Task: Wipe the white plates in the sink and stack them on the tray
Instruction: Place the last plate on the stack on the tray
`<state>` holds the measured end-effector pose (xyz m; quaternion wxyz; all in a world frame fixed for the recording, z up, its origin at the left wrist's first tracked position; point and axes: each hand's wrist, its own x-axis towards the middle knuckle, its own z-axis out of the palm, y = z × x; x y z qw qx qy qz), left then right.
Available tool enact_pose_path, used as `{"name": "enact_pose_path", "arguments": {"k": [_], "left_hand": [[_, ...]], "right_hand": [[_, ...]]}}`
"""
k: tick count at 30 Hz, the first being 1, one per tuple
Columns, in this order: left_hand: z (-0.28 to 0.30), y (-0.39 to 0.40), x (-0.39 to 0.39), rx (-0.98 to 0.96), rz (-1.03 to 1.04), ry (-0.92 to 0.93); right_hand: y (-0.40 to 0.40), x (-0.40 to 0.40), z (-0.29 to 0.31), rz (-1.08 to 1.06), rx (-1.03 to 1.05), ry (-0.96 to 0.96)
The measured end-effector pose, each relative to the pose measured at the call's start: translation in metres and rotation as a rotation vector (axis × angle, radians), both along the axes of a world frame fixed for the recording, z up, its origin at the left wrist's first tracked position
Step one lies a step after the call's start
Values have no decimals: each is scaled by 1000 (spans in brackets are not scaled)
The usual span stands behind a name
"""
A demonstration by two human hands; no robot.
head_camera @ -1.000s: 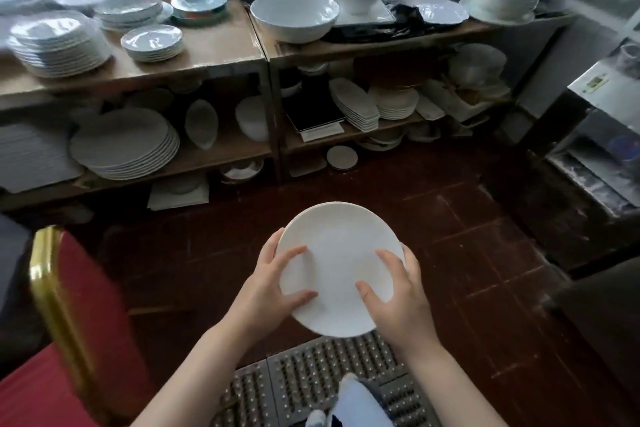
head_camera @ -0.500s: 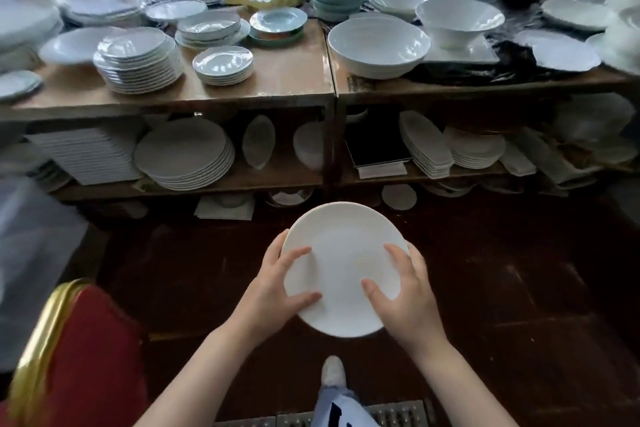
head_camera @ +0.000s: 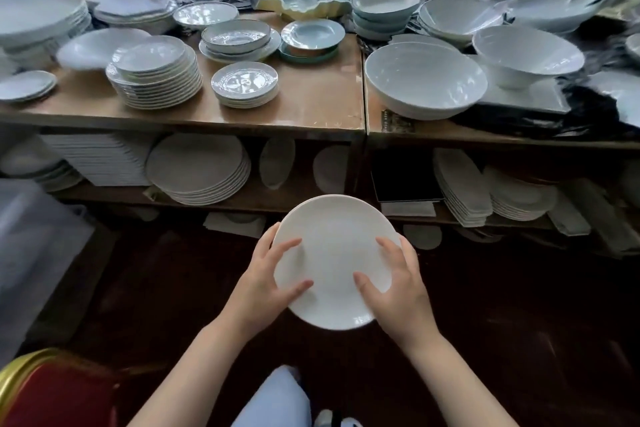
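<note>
Above the dark floor [head_camera: 145, 288], your left hand [head_camera: 266, 282] and right hand [head_camera: 398, 291] grip a white plate [head_camera: 334, 253] by its opposite edges. Thumbs lie on its face. Wooden shelves [head_camera: 311, 107] of crockery stand ahead.

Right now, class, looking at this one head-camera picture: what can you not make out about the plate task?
- Sink and tray: neither appears anywhere in the head view.
- Underside of the white plate: faces away; the fingers beneath are hidden too.
- Left hand and right hand: whether a cloth is under the plate cannot be seen.
- Lower shelf: shadow hides the dishes at the back.
</note>
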<state>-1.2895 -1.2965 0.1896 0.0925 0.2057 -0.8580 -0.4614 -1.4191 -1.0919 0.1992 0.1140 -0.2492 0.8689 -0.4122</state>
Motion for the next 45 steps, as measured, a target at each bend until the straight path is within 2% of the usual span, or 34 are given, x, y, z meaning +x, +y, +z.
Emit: {"name": "enact_pose_path", "arguments": {"k": [8, 25, 34, 45], "left_hand": [[-14, -58, -68, 2, 0, 9], [-9, -255, -246, -45, -56, -65], [-12, -297, -325, -9, -26, -80], [-18, -320, -403, 72, 43, -81]], "right_hand": [[-58, -67, -13, -11, 9, -39], [-248, -236, -23, -45, 9, -112], [-294, -315, -29, -58, 47, -100], [-329, -407, -38, 35, 81, -105]]}}
